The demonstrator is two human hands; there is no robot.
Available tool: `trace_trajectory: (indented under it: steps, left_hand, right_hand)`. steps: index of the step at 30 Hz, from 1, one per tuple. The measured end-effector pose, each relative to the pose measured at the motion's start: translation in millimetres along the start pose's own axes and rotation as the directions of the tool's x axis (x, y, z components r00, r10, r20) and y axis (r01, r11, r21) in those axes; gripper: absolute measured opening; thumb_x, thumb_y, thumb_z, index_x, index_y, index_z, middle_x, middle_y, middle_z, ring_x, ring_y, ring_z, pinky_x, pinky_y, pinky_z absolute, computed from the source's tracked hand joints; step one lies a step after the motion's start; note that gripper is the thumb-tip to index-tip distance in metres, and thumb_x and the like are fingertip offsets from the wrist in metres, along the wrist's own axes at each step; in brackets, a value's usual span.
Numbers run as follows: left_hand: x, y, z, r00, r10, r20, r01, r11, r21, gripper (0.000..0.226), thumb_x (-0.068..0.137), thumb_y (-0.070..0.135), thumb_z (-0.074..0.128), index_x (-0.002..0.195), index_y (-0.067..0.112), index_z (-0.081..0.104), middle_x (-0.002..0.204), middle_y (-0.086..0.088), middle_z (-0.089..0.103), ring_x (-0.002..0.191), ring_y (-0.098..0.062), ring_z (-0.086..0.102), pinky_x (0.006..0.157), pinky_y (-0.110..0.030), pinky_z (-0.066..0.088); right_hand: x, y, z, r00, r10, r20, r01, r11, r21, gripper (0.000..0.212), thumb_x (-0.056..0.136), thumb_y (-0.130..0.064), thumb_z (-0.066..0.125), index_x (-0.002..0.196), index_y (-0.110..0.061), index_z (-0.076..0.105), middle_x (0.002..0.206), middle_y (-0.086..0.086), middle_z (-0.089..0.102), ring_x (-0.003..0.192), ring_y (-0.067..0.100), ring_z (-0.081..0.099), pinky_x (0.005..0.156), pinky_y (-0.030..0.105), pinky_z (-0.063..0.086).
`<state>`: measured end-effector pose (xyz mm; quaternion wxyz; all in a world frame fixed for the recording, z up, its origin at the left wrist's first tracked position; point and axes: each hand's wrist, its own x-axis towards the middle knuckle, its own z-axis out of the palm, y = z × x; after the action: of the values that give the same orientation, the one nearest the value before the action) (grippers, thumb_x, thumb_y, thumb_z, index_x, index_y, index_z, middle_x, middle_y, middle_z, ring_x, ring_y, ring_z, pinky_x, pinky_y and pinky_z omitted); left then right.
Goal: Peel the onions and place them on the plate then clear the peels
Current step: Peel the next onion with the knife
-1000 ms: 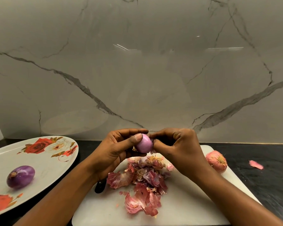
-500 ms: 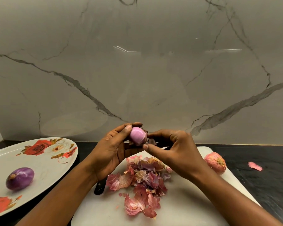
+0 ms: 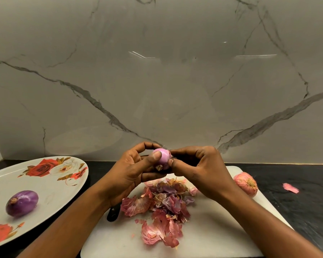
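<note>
The left hand (image 3: 132, 172) has its grip curled round the small pink peeled onion (image 3: 162, 157), up above the white cutting board (image 3: 213, 231); the right hand (image 3: 199, 170) grip pinches its side. A purple peeled onion (image 3: 21, 202) lies on the floral oval plate (image 3: 50, 185).

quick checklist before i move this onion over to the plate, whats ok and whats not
1. Left hand grip on the held onion: ok, fingers and thumb wrap it.
2. Held onion fully peeled: not ok, a brown scrap sits at its lower end, where the right hand pinches.
3. Its far side clean: cannot tell, hidden.
4. Room on the plate: ok, bare space beside the peeled onion.
5. All onions peeled: not ok, the unpeeled onion lies on the cutting board.
6. Peels cleared: not ok, peel pile on the board, stray peel on the counter.
</note>
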<state>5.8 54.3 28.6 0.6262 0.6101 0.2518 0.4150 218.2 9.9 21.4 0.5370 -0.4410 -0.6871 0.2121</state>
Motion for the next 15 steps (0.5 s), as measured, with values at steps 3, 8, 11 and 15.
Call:
trace_trajectory:
  steps: [3,8,11,15]
  left_hand:
    - [-0.4,-0.5,-0.9,1.000,0.011,0.001,-0.011,1.000,0.008,0.052,0.086,0.022,0.072,0.134,0.007,0.056,0.121,-0.026,0.073,0.113,-0.043,0.073,0.093,-0.041,0.063]
    - [-1.1,-2.1,-3.0,1.000,-0.001,0.010,0.001,0.999,0.042,0.050,0.087,0.018,0.073,0.132,0.003,0.056,0.121,-0.026,0.074,0.112,-0.045,0.073,0.094,-0.045,0.063]
    - [-1.7,-3.5,-2.9,1.000,0.001,0.002,-0.001,0.997,0.079,0.047,0.088,0.016,0.074,0.129,0.001,0.058,0.117,-0.025,0.075,0.109,-0.043,0.074,0.094,-0.047,0.063]
    - [-1.5,-4.9,-2.4,1.000,0.007,0.009,-0.008,0.994,0.109,0.043,0.088,0.016,0.075,0.125,0.002,0.060,0.117,-0.023,0.075,0.109,-0.041,0.075,0.095,-0.048,0.062]
  right_hand:
    - [-0.5,-0.9,-0.6,1.000,0.030,0.008,-0.030,0.997,0.067,0.046,0.081,-0.046,0.079,0.116,-0.016,0.081,0.097,-0.004,0.083,0.086,0.014,0.080,0.072,0.030,0.065]
    - [-2.6,-3.9,-0.9,1.000,0.007,0.023,-0.007,1.000,-0.006,0.051,0.075,-0.059,0.075,0.109,-0.021,0.083,0.090,-0.008,0.082,0.082,0.011,0.079,0.070,0.031,0.066]
    - [-5.7,-4.5,1.7,0.997,-0.063,0.040,0.067,0.990,-0.127,0.043,0.085,-0.057,0.074,0.109,-0.023,0.083,0.090,-0.010,0.081,0.081,0.010,0.078,0.070,0.034,0.067]
    - [-7.1,0.8,3.4,0.991,-0.130,0.042,0.137,0.954,-0.266,0.022,0.096,-0.035,0.076,0.109,-0.018,0.083,0.085,-0.006,0.079,0.074,0.015,0.075,0.063,0.038,0.064]
